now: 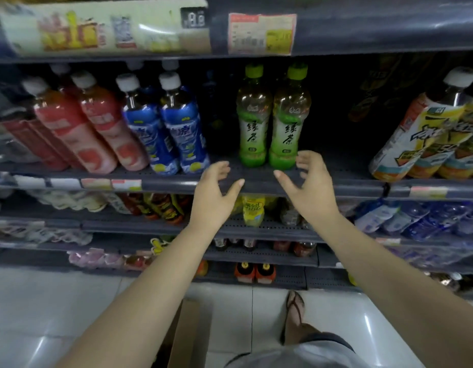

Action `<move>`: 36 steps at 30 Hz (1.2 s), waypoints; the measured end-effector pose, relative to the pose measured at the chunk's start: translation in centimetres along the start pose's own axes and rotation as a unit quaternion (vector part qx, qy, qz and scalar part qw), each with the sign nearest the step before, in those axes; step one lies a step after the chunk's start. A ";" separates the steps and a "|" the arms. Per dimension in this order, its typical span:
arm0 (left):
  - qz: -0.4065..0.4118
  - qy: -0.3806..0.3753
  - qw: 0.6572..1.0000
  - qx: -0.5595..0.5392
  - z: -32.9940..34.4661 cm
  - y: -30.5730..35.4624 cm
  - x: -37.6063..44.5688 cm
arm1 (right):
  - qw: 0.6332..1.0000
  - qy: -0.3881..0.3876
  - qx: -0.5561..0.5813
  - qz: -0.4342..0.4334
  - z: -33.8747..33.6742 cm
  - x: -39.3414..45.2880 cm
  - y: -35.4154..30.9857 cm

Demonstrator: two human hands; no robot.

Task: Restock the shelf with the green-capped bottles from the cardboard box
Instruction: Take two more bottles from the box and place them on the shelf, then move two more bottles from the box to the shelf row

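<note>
both hands (215,185) spread, empty

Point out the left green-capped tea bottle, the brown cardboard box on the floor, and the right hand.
Left green-capped tea bottle (252,128): head view, on its label.
Brown cardboard box (186,338): head view, on its upright flap.
Right hand (311,185): head view, on its back.

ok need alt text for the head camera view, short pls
Two empty hands, left and right, reach toward two green-capped bottles standing side by side on a shop shelf. Red and blue bottles stand to their left; a cardboard box sits on the floor below.
</note>
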State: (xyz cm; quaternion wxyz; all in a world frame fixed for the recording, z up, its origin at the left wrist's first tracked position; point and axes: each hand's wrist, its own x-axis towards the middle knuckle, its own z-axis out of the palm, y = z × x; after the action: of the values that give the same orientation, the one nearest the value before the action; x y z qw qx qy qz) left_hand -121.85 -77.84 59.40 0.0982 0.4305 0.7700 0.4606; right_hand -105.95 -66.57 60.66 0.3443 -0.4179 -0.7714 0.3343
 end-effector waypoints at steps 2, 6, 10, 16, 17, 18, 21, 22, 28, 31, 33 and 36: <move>-0.007 -0.001 1.000 0.004 -2.0 -1.2 -2.8 | 0.998 -0.038 0.043 0.009 1.0 -2.5 -1.5; -0.045 0.020 0.998 0.032 -6.6 -4.8 -9.2 | 0.980 -0.135 0.142 0.018 5.2 -7.2 -5.2; -0.093 0.061 0.992 0.061 -11.5 -8.8 -15.7 | 0.936 -0.230 0.260 0.065 11.5 -12.2 -9.4; -0.214 0.145 0.964 0.058 -16.3 -14.1 -25.3 | 0.873 -0.369 0.310 0.076 19.4 -19.9 -16.1; -0.244 0.164 0.954 0.051 -16.8 -14.7 -26.8 | 0.865 -0.390 0.307 0.071 20.5 -21.0 -16.6; -0.273 0.184 0.943 0.043 -17.1 -15.3 -28.2 | 0.857 -0.411 0.304 0.067 21.6 -22.0 -17.1; -0.343 0.248 0.906 0.025 -18.0 -17.0 -31.9 | 0.840 -0.463 0.279 0.046 23.9 -24.4 -18.2; -0.354 0.268 0.896 0.019 -18.2 -17.5 -33.0 | 0.835 -0.478 0.271 0.035 24.7 -25.0 -18.5; -0.402 0.371 0.837 -0.020 -18.1 -20.0 -37.0 | 0.801 -0.552 0.230 -0.007 29.6 -27.9 -18.8; -0.424 0.410 0.807 -0.030 -17.4 -21.9 -37.8 | 0.783 -0.584 0.216 0.000 32.5 -28.7 -18.0; -0.437 0.432 0.789 -0.024 -16.8 -23.5 -37.9 | 0.770 -0.604 0.205 0.001 34.6 -29.0 -17.0; -0.464 0.462 0.755 -0.042 -15.5 -26.6 -37.7 | 0.755 -0.631 0.179 0.012 37.7 -29.1 -14.9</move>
State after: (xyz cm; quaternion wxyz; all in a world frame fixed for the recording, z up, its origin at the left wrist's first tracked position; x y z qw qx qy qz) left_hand -122.52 -121.38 37.66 -0.0502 -0.2489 0.8069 0.5334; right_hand -130.64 -107.02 44.97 -0.1557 -0.0522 -0.7350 0.6579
